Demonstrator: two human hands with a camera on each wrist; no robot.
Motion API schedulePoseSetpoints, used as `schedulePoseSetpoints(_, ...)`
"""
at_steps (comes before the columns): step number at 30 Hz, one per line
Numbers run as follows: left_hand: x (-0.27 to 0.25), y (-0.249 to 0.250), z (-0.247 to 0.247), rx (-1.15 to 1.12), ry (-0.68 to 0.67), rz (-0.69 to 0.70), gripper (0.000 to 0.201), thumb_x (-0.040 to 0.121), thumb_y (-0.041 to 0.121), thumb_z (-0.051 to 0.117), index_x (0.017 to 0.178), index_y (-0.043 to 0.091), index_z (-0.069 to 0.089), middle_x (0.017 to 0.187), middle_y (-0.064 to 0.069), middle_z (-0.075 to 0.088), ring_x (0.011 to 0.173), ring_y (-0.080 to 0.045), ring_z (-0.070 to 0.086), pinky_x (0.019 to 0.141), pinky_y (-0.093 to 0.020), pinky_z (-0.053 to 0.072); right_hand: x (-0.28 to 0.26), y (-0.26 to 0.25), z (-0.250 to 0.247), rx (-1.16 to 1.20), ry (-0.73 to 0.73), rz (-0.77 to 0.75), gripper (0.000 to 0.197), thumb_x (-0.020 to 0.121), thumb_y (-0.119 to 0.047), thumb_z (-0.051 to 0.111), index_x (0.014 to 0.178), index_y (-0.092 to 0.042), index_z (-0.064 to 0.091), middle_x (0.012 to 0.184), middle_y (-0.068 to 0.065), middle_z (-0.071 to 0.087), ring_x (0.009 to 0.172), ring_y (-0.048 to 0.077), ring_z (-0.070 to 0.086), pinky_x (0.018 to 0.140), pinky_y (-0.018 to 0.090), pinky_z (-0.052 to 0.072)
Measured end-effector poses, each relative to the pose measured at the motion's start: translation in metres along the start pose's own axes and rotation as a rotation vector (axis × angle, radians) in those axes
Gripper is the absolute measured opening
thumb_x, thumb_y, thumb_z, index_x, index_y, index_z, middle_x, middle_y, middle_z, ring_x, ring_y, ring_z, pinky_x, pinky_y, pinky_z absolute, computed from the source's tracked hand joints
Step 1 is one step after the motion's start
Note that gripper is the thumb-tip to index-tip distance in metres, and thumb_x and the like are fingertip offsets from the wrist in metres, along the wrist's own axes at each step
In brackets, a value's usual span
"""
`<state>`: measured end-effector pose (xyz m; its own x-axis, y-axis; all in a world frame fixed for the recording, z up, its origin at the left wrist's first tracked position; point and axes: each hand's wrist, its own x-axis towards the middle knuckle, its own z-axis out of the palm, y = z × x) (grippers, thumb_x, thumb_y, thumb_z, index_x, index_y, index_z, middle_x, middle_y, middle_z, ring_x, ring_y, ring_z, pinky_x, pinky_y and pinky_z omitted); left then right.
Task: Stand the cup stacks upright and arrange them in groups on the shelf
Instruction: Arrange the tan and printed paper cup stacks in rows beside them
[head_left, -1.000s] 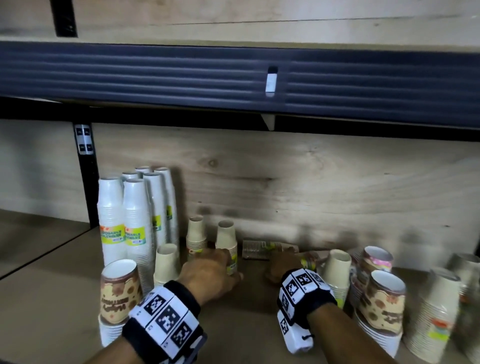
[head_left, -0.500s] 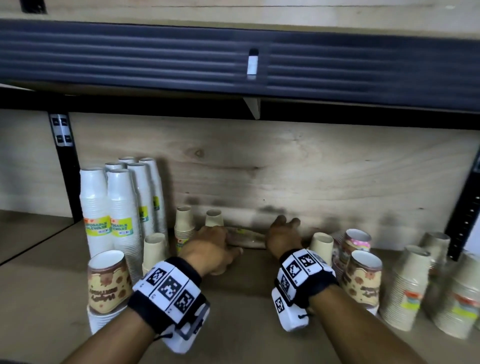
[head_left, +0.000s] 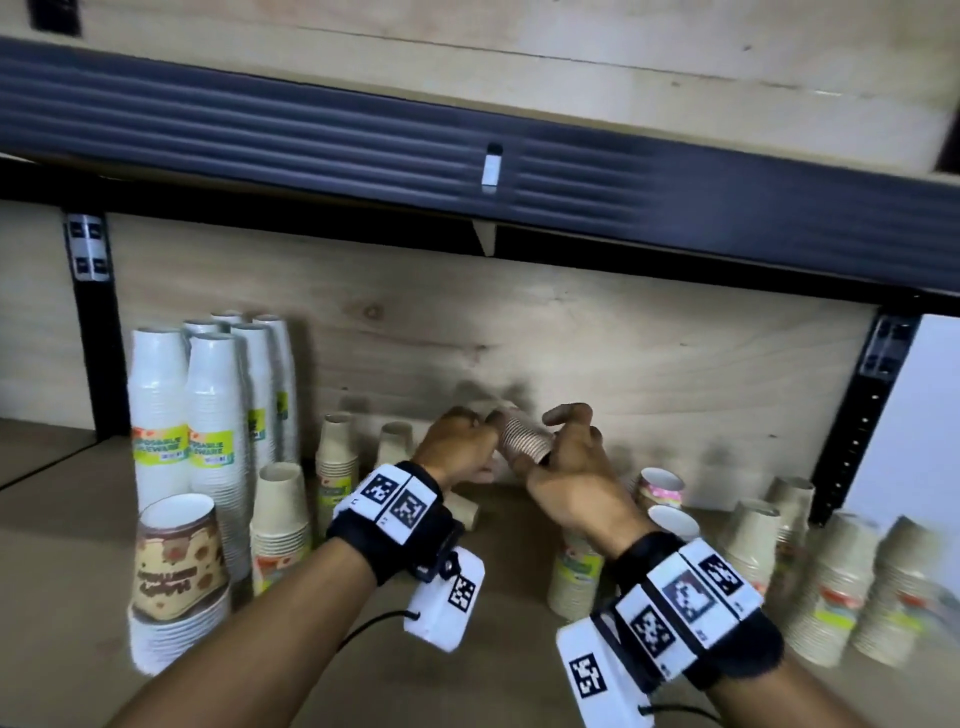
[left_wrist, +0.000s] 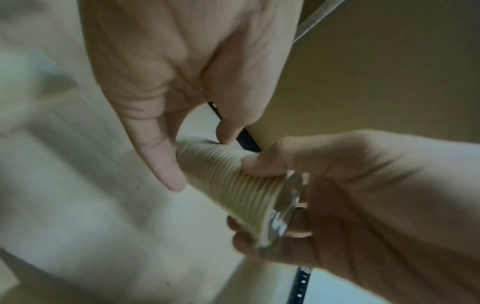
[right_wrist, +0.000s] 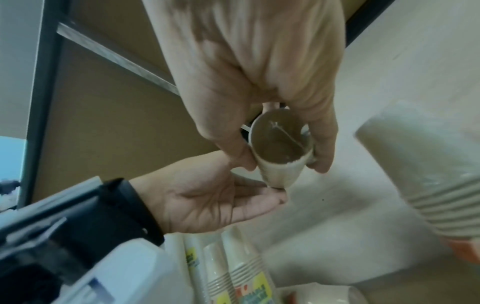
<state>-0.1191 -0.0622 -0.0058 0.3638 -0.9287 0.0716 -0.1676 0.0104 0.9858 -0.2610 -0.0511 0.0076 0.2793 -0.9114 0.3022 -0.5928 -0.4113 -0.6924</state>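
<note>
A wrapped stack of small beige cups (head_left: 524, 441) is held in the air near the shelf's back wall, tilted on its side. My left hand (head_left: 478, 434) pinches its narrow end, seen in the left wrist view as thumb and finger on the ribbed stack (left_wrist: 233, 185). My right hand (head_left: 561, 436) grips the wide open end (right_wrist: 280, 144), fingers curled round the rim. Upright on the wooden shelf (head_left: 78, 545) stand tall white cup stacks (head_left: 208, 415) and short beige stacks (head_left: 280, 519) at the left.
A brown-patterned cup stack (head_left: 176, 561) stands front left. More beige stacks (head_left: 831, 582) and patterned cups (head_left: 660, 488) crowd the right, one stack (head_left: 576, 577) just under my right wrist. The upper shelf beam (head_left: 467, 156) hangs low overhead. A black upright (head_left: 857, 415) bounds the right.
Both hands were low on the shelf at a stack lying along the back wall. They have lifted that stack off the shelf and hold it between them.
</note>
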Motion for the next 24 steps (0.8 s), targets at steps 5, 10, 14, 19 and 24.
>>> schedulePoseSetpoints(5, 0.002, 0.006, 0.021, -0.187, -0.023, 0.041, 0.027, 0.092, 0.026, 0.063, 0.115, 0.016, 0.051, 0.109, -0.012, 0.067, 0.095, -0.028, 0.069, 0.082, -0.044, 0.06, 0.006, 0.008, -0.008, -0.129, -0.133, 0.051, 0.079, 0.079, -0.029, 0.071, 0.143, -0.019, 0.024, 0.129, 0.009, 0.054, 0.113, 0.028, 0.059, 0.089, 0.033, 0.05)
schedulePoseSetpoints(10, 0.01, 0.0, 0.017, 0.013, -0.071, 0.161, 0.036, 0.087, 0.012, 0.053, 0.122, 0.019, 0.058, 0.118, -0.005, 0.066, 0.099, -0.023, 0.067, 0.083, -0.037, 0.06, 0.024, 0.008, -0.021, 0.029, -0.072, 0.1, 0.063, 0.084, -0.038, 0.069, 0.132, -0.018, 0.034, 0.118, 0.005, 0.062, 0.106, 0.026, 0.061, 0.087, 0.036, 0.051)
schedulePoseSetpoints(14, 0.028, -0.024, 0.006, 0.839, -0.056, 0.229, 0.031, 0.089, 0.027, 0.054, 0.12, 0.028, 0.059, 0.127, 0.004, 0.061, 0.114, -0.018, 0.058, 0.099, -0.028, 0.047, 0.034, 0.008, -0.028, 0.106, -0.068, 0.096, 0.055, 0.084, -0.032, 0.067, 0.122, -0.021, 0.029, 0.112, 0.004, 0.058, 0.1, 0.024, 0.059, 0.081, 0.034, 0.049)
schedulePoseSetpoints(19, 0.06, -0.058, 0.013, 1.29, -0.173, 0.159, 0.042, 0.093, 0.026, 0.054, 0.132, 0.012, 0.052, 0.136, -0.01, 0.054, 0.123, -0.028, 0.053, 0.1, -0.038, 0.045, 0.044, 0.012, -0.028, 0.155, -0.093, 0.036, 0.056, 0.084, -0.026, 0.071, 0.119, -0.021, 0.028, 0.106, -0.001, 0.059, 0.1, 0.021, 0.06, 0.083, 0.033, 0.047)
schedulePoseSetpoints(24, 0.079, -0.076, 0.03, 1.398, -0.199, 0.118, 0.044, 0.095, 0.022, 0.051, 0.137, 0.009, 0.049, 0.139, -0.015, 0.051, 0.127, -0.032, 0.051, 0.106, -0.042, 0.042, 0.06, 0.019, -0.028, 0.289, 0.006, 0.002, 0.048, 0.084, -0.038, 0.072, 0.117, -0.017, 0.044, 0.102, -0.003, 0.064, 0.098, 0.017, 0.061, 0.083, 0.031, 0.049)
